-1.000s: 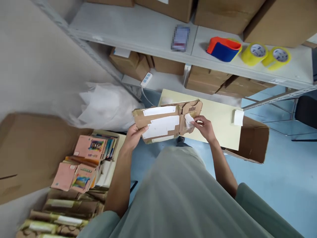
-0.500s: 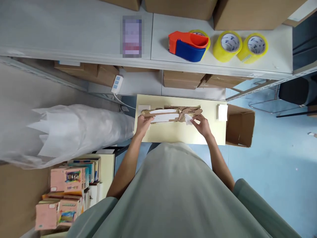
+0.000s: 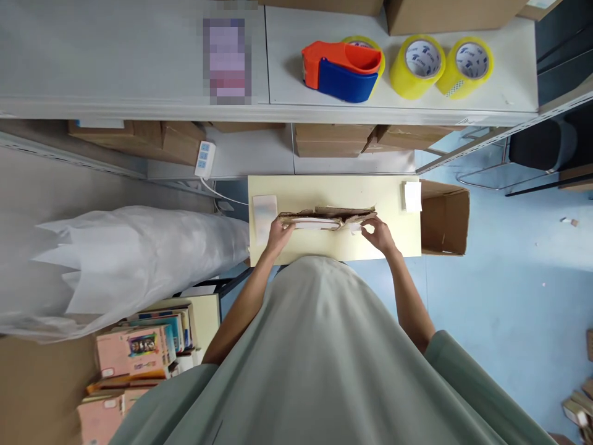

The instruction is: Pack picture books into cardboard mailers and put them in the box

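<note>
A flat brown cardboard mailer (image 3: 327, 217) with white labels lies nearly edge-on over a pale yellow table (image 3: 324, 188). My left hand (image 3: 279, 233) grips its left end, fingers curled round the edge. My right hand (image 3: 377, 232) pinches its right end, where a small white slip shows between the fingers. Both hands hold the mailer low, at or just above the tabletop.
A white slip (image 3: 264, 210) lies on the table's left, a white pad (image 3: 412, 196) on its right edge. An open carton (image 3: 445, 216) stands right of the table. The shelf above holds a tape dispenser (image 3: 340, 65) and two yellow tape rolls (image 3: 417, 59). A white bag (image 3: 139, 259) and stacked books (image 3: 139, 349) lie left.
The mailer has swung from facing me to lying nearly flat and has come down over the table. My view has turned right, towards the shelf and table.
</note>
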The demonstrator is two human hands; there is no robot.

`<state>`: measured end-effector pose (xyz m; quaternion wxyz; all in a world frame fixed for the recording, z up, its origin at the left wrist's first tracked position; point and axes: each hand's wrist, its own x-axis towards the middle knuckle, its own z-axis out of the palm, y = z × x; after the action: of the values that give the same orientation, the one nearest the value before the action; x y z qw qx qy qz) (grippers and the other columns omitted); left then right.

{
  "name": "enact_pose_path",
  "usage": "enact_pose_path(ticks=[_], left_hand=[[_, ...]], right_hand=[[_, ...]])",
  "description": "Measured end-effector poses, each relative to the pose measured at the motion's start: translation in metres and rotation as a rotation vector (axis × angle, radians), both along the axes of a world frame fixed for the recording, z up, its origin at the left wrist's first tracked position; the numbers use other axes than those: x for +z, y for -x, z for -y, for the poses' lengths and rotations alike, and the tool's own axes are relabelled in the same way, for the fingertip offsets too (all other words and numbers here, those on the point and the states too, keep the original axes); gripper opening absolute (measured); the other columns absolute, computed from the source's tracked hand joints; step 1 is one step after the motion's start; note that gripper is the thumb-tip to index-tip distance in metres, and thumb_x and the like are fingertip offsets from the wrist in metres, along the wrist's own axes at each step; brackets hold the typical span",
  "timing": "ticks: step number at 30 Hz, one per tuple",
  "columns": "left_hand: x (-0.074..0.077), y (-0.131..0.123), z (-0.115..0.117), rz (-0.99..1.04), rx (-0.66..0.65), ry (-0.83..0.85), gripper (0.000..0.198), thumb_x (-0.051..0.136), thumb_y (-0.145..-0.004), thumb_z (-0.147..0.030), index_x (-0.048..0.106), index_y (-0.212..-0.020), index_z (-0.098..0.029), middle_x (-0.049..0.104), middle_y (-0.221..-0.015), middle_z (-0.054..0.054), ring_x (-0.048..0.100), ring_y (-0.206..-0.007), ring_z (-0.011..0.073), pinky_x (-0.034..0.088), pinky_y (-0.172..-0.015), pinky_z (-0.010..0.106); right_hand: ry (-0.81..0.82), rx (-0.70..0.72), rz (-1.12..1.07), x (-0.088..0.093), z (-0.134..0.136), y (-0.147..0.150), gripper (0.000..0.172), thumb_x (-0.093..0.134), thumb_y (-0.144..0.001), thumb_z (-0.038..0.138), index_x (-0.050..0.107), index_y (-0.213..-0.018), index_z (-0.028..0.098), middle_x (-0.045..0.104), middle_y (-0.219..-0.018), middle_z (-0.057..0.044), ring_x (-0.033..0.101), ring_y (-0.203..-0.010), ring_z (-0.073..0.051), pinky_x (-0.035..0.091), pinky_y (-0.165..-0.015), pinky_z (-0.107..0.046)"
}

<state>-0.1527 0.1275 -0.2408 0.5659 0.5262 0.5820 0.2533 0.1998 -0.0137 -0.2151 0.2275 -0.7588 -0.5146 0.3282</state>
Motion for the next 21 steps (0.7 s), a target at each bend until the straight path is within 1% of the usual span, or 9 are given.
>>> enact_pose_path(ticks=[3, 6, 9, 11, 14, 16, 17, 19, 21], left_hand=[[-0.005, 0.003, 0.006, 0.044, -0.024, -0.046, 0.039, 0.069, -0.080, -0.026, 0.078, -0.117, -0.020, 0.084, -0.128, 0.013, 0.078, -0.127, 0.0312, 0.060, -0.119, 0.047], [-0.007, 0.003, 0.013, 0.080, -0.065, -0.071, 0.044, 0.070, -0.082, -0.029, 0.079, -0.124, -0.020, 0.084, -0.133, 0.013, 0.076, -0.134, 0.0325, 0.058, -0.122, 0.049], [-0.007, -0.002, 0.022, 0.089, -0.116, -0.058, 0.047, 0.072, -0.083, -0.033, 0.080, -0.127, -0.021, 0.085, -0.133, 0.012, 0.076, -0.134, 0.0353, 0.059, -0.123, 0.053], [-0.007, -0.008, 0.028, 0.130, -0.152, -0.064, 0.054, 0.073, -0.085, -0.037, 0.079, -0.135, -0.021, 0.082, -0.141, 0.013, 0.074, -0.140, 0.0364, 0.057, -0.126, 0.053], [-0.008, -0.018, 0.038, 0.242, -0.192, -0.049, 0.069, 0.074, -0.090, -0.046, 0.071, -0.154, -0.022, 0.070, -0.163, 0.016, 0.067, -0.152, 0.0365, 0.054, -0.129, 0.054], [-0.011, -0.024, 0.045, 0.276, -0.186, 0.002, 0.074, 0.072, -0.093, -0.054, 0.066, -0.160, -0.023, 0.064, -0.169, 0.019, 0.069, -0.149, 0.0370, 0.056, -0.126, 0.057], [-0.012, -0.026, 0.049, 0.271, -0.163, 0.025, 0.075, 0.070, -0.095, -0.058, 0.066, -0.160, -0.023, 0.064, -0.169, 0.020, 0.071, -0.146, 0.0370, 0.057, -0.124, 0.058], [-0.013, -0.029, 0.054, 0.231, -0.094, 0.047, 0.076, 0.064, -0.099, -0.068, 0.065, -0.160, -0.023, 0.068, -0.163, 0.021, 0.075, -0.140, 0.0360, 0.059, -0.121, 0.059], [-0.011, -0.030, 0.056, 0.192, -0.029, 0.059, 0.081, 0.057, -0.103, -0.078, 0.063, -0.163, -0.024, 0.072, -0.158, 0.021, 0.075, -0.141, 0.0354, 0.061, -0.119, 0.058]], right_hand=[[-0.032, -0.059, -0.138, -0.001, 0.009, -0.001, 0.019, 0.062, -0.092, 0.035, 0.079, -0.096, 0.026, 0.081, -0.124, -0.012, 0.077, -0.110, -0.033, 0.066, -0.093, -0.047], [-0.102, -0.126, -0.281, -0.003, 0.014, -0.001, 0.024, 0.058, -0.096, 0.043, 0.074, -0.092, 0.026, 0.080, -0.119, -0.011, 0.075, -0.114, -0.031, 0.063, -0.099, -0.046], [-0.153, -0.194, -0.383, -0.006, 0.013, 0.001, 0.022, 0.060, -0.098, 0.048, 0.066, -0.093, 0.028, 0.079, -0.113, -0.008, 0.073, -0.112, -0.029, 0.060, -0.106, -0.047], [-0.153, -0.224, -0.437, -0.009, 0.011, 0.004, 0.024, 0.063, -0.097, 0.052, 0.060, -0.096, 0.029, 0.079, -0.111, -0.008, 0.073, -0.109, -0.028, 0.060, -0.106, -0.047], [-0.142, -0.229, -0.484, -0.012, 0.008, 0.010, 0.031, 0.065, -0.097, 0.059, 0.058, -0.103, 0.029, 0.080, -0.123, -0.010, 0.075, -0.115, -0.030, 0.060, -0.109, -0.049], [-0.144, -0.232, -0.488, -0.013, 0.006, 0.013, 0.038, 0.065, -0.098, 0.065, 0.060, -0.110, 0.029, 0.078, -0.136, -0.013, 0.075, -0.126, -0.032, 0.059, -0.115, -0.052], [-0.147, -0.242, -0.486, -0.013, 0.006, 0.015, 0.043, 0.065, -0.098, 0.068, 0.061, -0.116, 0.029, 0.077, -0.142, -0.014, 0.074, -0.132, -0.033, 0.058, -0.118, -0.053], [-0.150, -0.272, -0.482, -0.012, 0.009, 0.017, 0.059, 0.065, -0.098, 0.076, 0.061, -0.132, 0.029, 0.073, -0.151, -0.016, 0.071, -0.141, -0.034, 0.056, -0.123, -0.055], [-0.137, -0.296, -0.467, -0.009, 0.015, 0.018, 0.075, 0.064, -0.097, 0.084, 0.060, -0.145, 0.027, 0.071, -0.156, -0.019, 0.068, -0.148, -0.036, 0.053, -0.128, -0.056]])
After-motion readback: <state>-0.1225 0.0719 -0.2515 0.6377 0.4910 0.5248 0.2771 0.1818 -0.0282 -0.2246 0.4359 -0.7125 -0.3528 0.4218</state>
